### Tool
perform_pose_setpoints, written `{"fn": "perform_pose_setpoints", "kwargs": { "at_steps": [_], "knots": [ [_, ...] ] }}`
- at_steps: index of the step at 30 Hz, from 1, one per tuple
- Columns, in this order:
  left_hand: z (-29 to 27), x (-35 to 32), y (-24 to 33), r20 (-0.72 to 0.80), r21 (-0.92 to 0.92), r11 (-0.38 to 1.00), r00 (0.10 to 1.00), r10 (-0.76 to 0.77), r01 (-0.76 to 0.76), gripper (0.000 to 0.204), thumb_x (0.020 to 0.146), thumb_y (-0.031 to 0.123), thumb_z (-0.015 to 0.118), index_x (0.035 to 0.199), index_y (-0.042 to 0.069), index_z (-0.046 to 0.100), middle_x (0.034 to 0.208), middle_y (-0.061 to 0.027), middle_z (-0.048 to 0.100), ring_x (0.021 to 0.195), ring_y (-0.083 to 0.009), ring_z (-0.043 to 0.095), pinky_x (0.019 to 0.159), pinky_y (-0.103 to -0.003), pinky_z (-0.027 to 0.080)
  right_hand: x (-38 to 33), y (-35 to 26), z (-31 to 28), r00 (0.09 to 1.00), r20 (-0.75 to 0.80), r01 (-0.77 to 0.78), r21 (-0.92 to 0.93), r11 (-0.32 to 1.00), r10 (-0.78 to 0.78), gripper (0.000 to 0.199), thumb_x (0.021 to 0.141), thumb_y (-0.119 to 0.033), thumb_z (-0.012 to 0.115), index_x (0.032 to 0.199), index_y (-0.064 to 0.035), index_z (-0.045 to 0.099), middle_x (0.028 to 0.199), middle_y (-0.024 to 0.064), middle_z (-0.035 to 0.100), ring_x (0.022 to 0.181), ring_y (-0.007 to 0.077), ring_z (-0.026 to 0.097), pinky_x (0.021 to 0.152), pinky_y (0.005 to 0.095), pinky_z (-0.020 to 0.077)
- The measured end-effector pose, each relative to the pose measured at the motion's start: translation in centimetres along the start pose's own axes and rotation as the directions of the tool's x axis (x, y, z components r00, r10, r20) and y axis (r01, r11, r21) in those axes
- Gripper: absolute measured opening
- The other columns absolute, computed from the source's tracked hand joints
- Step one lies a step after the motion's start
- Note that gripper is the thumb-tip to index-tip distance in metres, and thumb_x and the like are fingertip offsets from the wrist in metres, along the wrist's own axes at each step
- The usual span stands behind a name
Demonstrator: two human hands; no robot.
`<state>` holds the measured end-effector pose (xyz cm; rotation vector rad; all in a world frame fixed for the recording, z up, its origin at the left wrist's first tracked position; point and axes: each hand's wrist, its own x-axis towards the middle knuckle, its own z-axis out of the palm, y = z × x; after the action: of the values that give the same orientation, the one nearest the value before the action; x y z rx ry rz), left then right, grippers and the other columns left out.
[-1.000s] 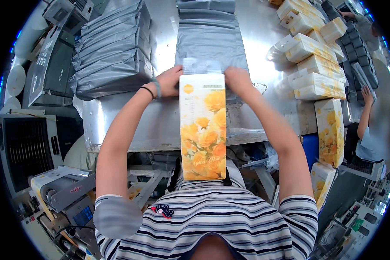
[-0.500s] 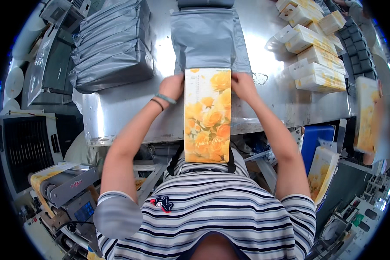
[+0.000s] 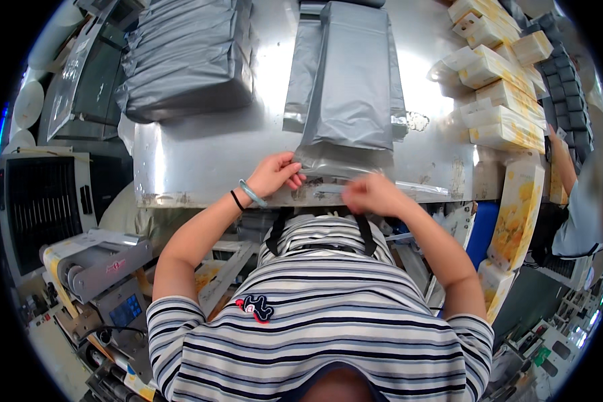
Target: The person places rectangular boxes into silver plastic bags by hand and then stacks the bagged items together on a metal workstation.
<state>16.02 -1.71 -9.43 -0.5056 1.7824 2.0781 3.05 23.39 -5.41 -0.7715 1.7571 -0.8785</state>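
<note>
A grey plastic mailing bag (image 3: 352, 84) lies in front of me, filled out with a box-shaped content that is hidden inside. Its thin, shiny flap (image 3: 345, 159) points toward me at the table's near edge. With thumb and fingers closed, my left hand (image 3: 278, 175) pinches the flap's left corner. My right hand (image 3: 374, 194) is just off the flap's right side, fingers curled and smeared by motion; whether it holds anything does not show. Flat grey bags (image 3: 307, 77) lie beneath the filled one.
A stack of filled grey bags (image 3: 187, 63) stands at the back left. Yellow-flowered tissue packs (image 3: 506, 127) are piled at the right. A thin pale strip (image 3: 422, 188) lies by the near edge of the metal table (image 3: 208, 157). Another person's arm (image 3: 563, 161) reaches in at far right.
The yellow-flowered pack is no longer visible; the grey bag now bulges with a box shape. My hands have moved from the bag's opening to its flap, nearer me.
</note>
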Motion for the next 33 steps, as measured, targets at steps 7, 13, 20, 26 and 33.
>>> {"fn": "perform_pose_setpoints", "kwargs": {
  "at_steps": [7,13,20,26,33],
  "knots": [
    [0.7,-1.0,-0.8,-0.008,0.079,0.989,0.992,0.124,-0.123,0.020,0.091,0.015,0.057,0.103,0.000,0.063,0.083,-0.0061,0.066,0.068,-0.0088,0.061,0.063,-0.022,0.051,4.5,-3.7,5.6,0.690,-0.481,0.458,-0.288,0.841,-0.540,0.016,0.077,-0.012,0.072,0.082,0.0002,0.064,0.078,0.0086,0.061,0.059,0.0153,0.057,0.053,0.0252,0.0449],
    [0.3,-1.4,1.4,-0.366,0.193,0.978,0.919,0.147,-0.080,0.040,0.082,0.032,0.069,0.099,-0.001,0.058,0.069,-0.0013,0.057,0.057,-0.0076,0.054,0.048,-0.021,0.045,2.8,-3.2,4.3,0.553,-0.673,0.288,-0.398,0.871,-0.491,0.011,0.080,-0.012,0.069,0.084,-0.0028,0.065,0.081,0.0092,0.060,0.067,0.0224,0.059,0.058,0.0313,0.0454],
    [-0.1,-0.1,0.9,-0.051,0.243,0.968,0.996,0.074,-0.060,0.015,0.088,0.013,0.060,0.088,-0.002,0.064,0.075,-0.0035,0.063,0.064,-0.0066,0.057,0.059,-0.022,0.049,5.8,-3.0,6.4,0.588,-0.589,0.429,-0.354,0.831,-0.554,0.017,0.079,-0.012,0.068,0.092,-0.0020,0.065,0.096,0.0139,0.065,0.088,0.0283,0.063,0.075,0.0335,0.0498],
    [-0.5,-0.2,2.3,0.088,0.100,0.994,0.995,0.036,-0.045,0.019,0.092,0.012,0.056,0.095,-0.004,0.065,0.078,-0.0027,0.065,0.070,-0.0061,0.059,0.066,-0.020,0.049,5.3,-3.0,6.1,0.717,-0.689,0.481,0.374,0.793,-0.111,0.015,0.092,-0.013,0.054,0.088,0.0004,0.059,0.082,0.0084,0.062,0.077,0.0179,0.059,0.072,0.0294,0.0473],
    [-2.9,-2.0,2.8,0.006,0.614,0.753,0.956,0.294,-0.236,0.022,0.089,0.008,0.055,0.107,0.001,0.062,0.118,-0.0115,0.058,0.100,-0.0194,0.058,0.086,-0.030,0.047,-15.3,10.3,3.3,0.821,0.242,-0.193,-0.736,0.649,0.518,0.022,0.083,-0.005,0.051,0.103,-0.0039,0.061,0.104,0.0163,0.062,0.100,0.0313,0.058,0.084,0.0386,0.0459]
  ]
}}
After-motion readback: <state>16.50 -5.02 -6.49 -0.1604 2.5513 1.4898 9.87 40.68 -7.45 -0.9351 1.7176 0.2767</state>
